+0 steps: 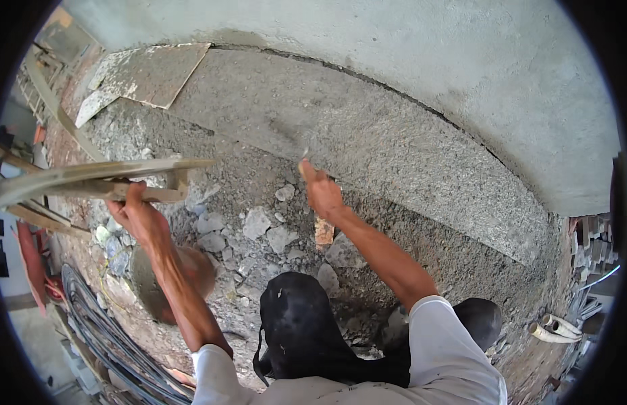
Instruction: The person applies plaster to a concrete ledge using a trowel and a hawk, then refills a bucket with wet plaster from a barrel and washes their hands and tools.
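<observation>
long grey-brown tool (111,170) | held, at left | tan handle (302,170), mostly hidden

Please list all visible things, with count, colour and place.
Wall: one, pale grey, top
Cement strip: one, grey, along wall
Flat panels: at least two, brownish, upper left
Stones: many, pale grey, centre
Brick-like piece: one, orange, centre
Container: one, greyish, left
Coiled tubing: one, dark, lower left
Pipes: several, cream, right
Rim clutter: uncounted, mixed, both sides
Long tool: one, tan, left
Small tool: one, mostly hidden, centre
Sleeves: two, white, bottom
Knees: two, black, bottom
Hands: two, bare, gripping tools
</observation>
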Motion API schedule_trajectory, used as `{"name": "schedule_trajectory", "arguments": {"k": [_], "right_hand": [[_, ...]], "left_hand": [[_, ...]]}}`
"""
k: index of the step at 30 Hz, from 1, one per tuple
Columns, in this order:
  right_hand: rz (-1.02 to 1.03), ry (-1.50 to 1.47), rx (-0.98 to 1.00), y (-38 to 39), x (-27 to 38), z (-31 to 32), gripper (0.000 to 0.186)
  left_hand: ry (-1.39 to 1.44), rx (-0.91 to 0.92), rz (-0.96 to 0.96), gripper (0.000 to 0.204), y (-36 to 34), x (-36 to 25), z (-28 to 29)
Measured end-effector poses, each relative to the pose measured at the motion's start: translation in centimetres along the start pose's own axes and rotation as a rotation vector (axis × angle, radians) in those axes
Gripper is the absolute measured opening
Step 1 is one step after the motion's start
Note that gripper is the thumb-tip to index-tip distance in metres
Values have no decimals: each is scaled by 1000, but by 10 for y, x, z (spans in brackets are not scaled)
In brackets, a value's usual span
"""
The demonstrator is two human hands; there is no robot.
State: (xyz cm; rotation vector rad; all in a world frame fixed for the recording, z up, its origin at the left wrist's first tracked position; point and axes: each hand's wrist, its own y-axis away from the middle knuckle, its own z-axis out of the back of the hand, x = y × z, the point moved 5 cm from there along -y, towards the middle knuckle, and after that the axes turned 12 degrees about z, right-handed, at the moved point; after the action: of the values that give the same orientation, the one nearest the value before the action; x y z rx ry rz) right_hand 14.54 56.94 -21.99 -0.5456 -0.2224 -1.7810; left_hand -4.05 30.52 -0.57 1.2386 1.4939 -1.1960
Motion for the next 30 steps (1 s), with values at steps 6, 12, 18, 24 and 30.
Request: {"name": "schedule_trajectory", "arguments": {"k": [6,12,18,24,30], "right_hand": [[24,-130,-222,-35,-16,19,66],[125,99,135,-82,57,-21,65],[-134,-149,-180,-119,17,-20,58],[131,31,39,-142,-1,-37,65],[-137,-68,-363,-204,-9,12,65]], "left_hand": [[-37,-241,137,42,59,10,78],[-13,-243,289,45,130,44,77],[-76,-198,242,41,119,60,99],[-131,-111,296,40,110,113,92],[-305,-189,399,37,127,164,113]]}}
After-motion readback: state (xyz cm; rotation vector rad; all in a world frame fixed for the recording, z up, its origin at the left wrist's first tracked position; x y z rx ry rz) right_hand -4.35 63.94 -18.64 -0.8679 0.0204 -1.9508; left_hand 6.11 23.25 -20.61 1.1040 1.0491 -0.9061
